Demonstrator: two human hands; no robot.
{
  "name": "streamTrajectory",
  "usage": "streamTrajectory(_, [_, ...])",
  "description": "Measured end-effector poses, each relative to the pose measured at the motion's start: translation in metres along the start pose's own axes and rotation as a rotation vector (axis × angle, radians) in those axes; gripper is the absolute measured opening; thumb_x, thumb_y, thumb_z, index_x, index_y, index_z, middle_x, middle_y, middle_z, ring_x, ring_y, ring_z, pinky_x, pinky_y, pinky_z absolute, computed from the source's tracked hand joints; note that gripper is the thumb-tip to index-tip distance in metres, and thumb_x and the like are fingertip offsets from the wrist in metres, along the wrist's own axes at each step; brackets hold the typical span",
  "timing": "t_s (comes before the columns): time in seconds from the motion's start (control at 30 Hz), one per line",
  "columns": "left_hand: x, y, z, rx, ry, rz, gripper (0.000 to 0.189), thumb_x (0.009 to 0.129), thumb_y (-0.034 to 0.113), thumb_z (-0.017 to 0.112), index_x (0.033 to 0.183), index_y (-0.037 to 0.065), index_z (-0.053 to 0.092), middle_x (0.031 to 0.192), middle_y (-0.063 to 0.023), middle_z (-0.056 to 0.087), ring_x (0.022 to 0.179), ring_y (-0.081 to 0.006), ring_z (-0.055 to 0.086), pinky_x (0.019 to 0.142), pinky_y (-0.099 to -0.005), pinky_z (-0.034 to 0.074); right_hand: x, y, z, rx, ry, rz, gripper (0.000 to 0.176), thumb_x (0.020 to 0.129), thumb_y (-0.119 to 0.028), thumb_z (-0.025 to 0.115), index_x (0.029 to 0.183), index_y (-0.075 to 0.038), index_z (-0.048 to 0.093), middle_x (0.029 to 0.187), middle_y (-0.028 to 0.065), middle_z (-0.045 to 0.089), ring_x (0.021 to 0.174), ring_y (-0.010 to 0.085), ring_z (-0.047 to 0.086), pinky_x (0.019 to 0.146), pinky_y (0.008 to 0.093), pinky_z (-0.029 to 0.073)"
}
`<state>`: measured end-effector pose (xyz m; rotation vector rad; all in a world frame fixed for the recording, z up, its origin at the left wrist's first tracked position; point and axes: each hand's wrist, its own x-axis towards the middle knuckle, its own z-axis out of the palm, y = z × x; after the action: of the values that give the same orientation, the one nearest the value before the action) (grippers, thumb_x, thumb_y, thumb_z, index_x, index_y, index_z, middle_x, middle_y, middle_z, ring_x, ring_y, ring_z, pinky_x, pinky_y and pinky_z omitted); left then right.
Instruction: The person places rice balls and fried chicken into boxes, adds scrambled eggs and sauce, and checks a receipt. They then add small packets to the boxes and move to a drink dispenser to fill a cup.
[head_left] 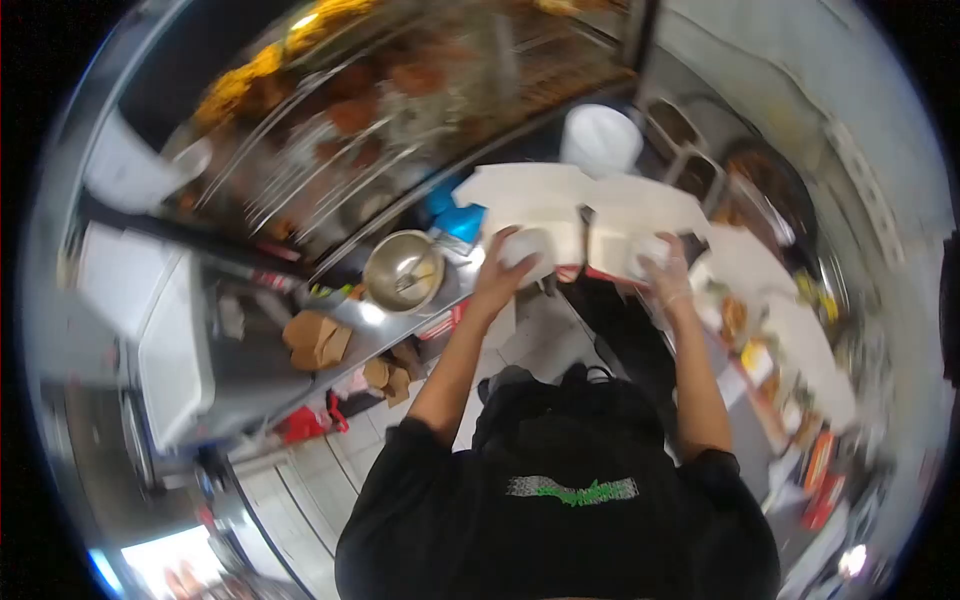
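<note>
My left hand (496, 272) is closed around a small white round tub (530, 252), held over the front of an open takeout box (530, 185). My right hand (670, 272), in a clear plastic glove, grips a second white tub (645, 258) at the front of another open takeout box (660, 205). Both boxes have white insides, raised lids and some red at the front edge. The tubs' contents are blurred. Farther right along the counter, more open boxes (770, 270) stand with food in them, including a fried egg (757, 360).
A white round container (600, 138) stands behind the boxes. To the left are a steel bowl (403, 270), a blue packet (460, 222) and brown cartons (318, 340). Metal food pans (695, 175) sit at the back right. A glass display case (370, 110) borders the counter.
</note>
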<state>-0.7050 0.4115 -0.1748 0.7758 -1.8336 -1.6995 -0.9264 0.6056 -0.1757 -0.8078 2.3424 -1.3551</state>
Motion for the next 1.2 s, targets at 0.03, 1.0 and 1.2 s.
streamTrajectory(0.03, [0.027, -0.012, 0.002, 0.092, 0.014, 0.067, 0.054, 0.081, 0.019, 0.071, 0.127, 0.009, 0.044, 0.107, -0.0119, 0.056, 0.095, -0.0186, 0.057, 0.081, -0.0312, 0.05, 0.029, 0.025, 0.004, -0.089, -0.07, 0.013, 0.054, 0.078, -0.019, 0.068, 0.126, -0.01, 0.044, 0.119, 0.0132, 0.052, 0.108, 0.0271, 0.051, 0.094, 0.0361, 0.041])
streamTrajectory(1.0, [-0.088, 0.02, 0.034, 0.445, -0.175, 0.37, 0.048, 0.076, 0.034, 0.072, 0.111, 0.005, 0.055, 0.112, -0.0154, 0.056, 0.103, -0.0317, 0.056, 0.086, -0.0427, 0.046, -0.021, -0.032, 0.075, 0.314, -0.026, -0.431, 0.036, 0.089, -0.017, 0.054, 0.119, 0.003, 0.053, 0.123, 0.0152, 0.047, 0.105, 0.0237, 0.052, 0.087, 0.0331, 0.047])
streamTrajectory(1.2, [-0.099, 0.042, 0.01, 0.653, -0.118, 0.431, 0.038, 0.077, 0.031, 0.069, 0.102, 0.006, 0.055, 0.104, -0.0146, 0.058, 0.1, -0.036, 0.055, 0.086, -0.0452, 0.044, -0.033, -0.106, 0.135, 0.644, -0.212, -0.184, 0.062, 0.077, 0.002, 0.066, 0.133, -0.013, 0.045, 0.147, 0.0145, 0.025, 0.13, 0.0297, 0.036, 0.097, 0.0394, 0.043])
